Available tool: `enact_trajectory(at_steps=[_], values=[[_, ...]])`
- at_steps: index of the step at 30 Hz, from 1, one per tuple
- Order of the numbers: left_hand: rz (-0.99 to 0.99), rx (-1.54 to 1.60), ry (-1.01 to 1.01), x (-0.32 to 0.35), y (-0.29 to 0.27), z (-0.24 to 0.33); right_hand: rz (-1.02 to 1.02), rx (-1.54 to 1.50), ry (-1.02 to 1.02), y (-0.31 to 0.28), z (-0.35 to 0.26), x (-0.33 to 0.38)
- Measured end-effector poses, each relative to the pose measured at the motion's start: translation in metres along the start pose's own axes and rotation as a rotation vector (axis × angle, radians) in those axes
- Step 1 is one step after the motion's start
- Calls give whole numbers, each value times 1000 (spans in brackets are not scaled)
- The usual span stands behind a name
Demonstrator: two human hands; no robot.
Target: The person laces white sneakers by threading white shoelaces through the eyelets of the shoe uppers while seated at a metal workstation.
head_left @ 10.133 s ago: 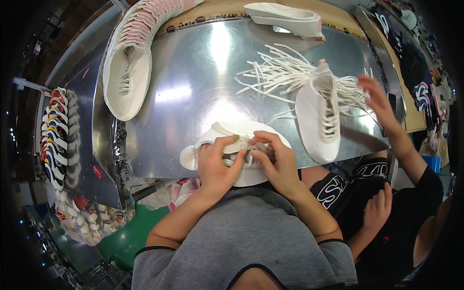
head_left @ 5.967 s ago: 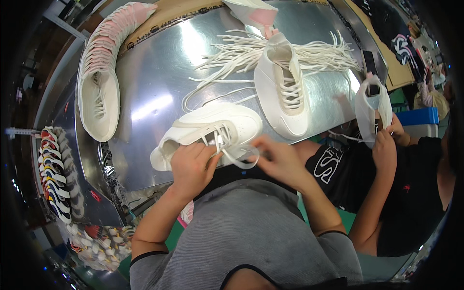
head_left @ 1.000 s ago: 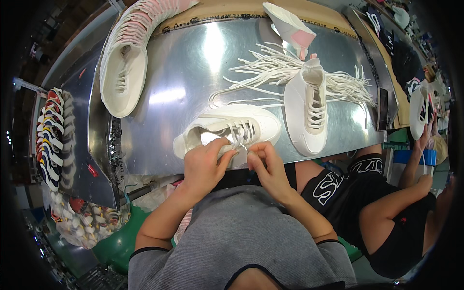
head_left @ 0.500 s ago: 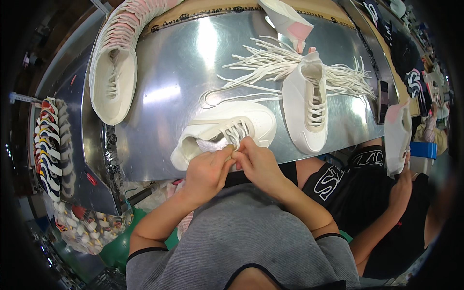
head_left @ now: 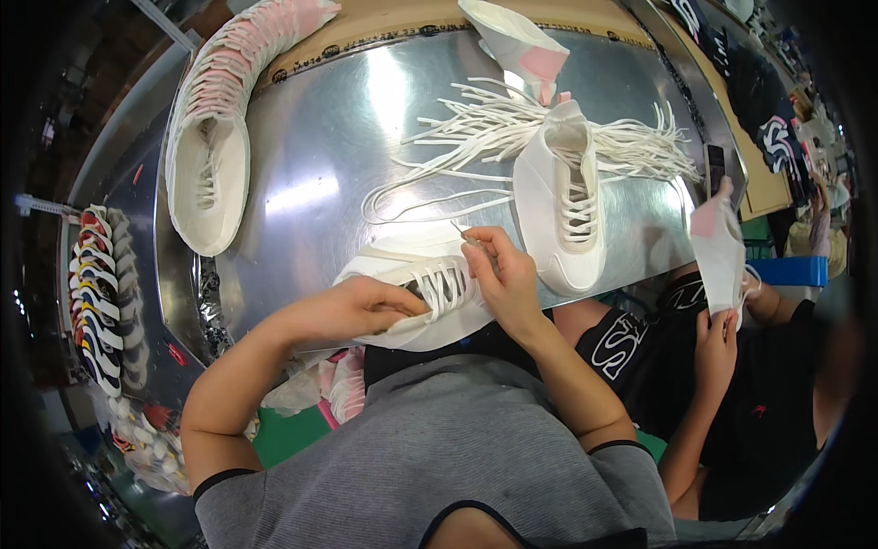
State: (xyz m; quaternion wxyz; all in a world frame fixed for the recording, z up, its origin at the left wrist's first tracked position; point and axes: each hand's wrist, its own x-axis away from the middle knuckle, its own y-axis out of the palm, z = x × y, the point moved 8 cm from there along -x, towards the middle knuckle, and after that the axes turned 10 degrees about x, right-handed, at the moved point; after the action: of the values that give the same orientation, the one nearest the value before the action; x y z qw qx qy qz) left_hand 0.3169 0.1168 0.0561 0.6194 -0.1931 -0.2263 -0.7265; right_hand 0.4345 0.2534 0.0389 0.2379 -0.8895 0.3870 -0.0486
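A white lace-up shoe upper (head_left: 402, 249) lies on its side at the near table edge, its laces (head_left: 444, 285) threaded across the front. My left hand (head_left: 366, 306) grips the near side of its opening, some fingertips hidden inside. Above the lacing, my right hand (head_left: 501, 274) pinches a thin, short piece (head_left: 458, 228) whose kind is too small to make out. Just right of that hand stands a second white laced shoe upper (head_left: 540, 210). Behind it spreads a bundle of loose white laces (head_left: 476, 128), with one long loop trailing left.
A curved stack of nested white-and-pink shoe uppers (head_left: 210, 91) runs along the left. Another upper (head_left: 517, 38) lies at the back. A phone (head_left: 715, 163) rests near the right rim. At right, a co-worker's hands hold a white upper (head_left: 721, 261). Colourful uppers (head_left: 96, 293) are stacked far left.
My hands have come apart: the left moved left to the shoe's opening, the right rose above the laces. The shoe shifted slightly nearer to me. The co-worker's upper moved left.
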Motion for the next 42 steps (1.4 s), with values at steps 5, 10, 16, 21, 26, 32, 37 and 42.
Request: enact_trajectory(at_steps=[5,10,16,21,26,32,37,42], values=[[147,-445,319,-1,11,15,58,97,-6,-4,-5,1],[192,-984,344,4,19,24,117,147,-6,-7,-1,2],[181,-1098,253,6,23,22,89,140,28,-4,2,1],[221,-1155,180,11,23,14,75,173,46,-4,1,2],[901,-1032,793,95,55,8,64,106,67,-3,6,2],[880,960,626,56,73,-120,84,-55,54,-10,9,7],[233,1388,674,34,79,-76,-39,-423,79,-4,16,6],[715,869,939,98,21,17,171,115,-36,-56,-9,-4]])
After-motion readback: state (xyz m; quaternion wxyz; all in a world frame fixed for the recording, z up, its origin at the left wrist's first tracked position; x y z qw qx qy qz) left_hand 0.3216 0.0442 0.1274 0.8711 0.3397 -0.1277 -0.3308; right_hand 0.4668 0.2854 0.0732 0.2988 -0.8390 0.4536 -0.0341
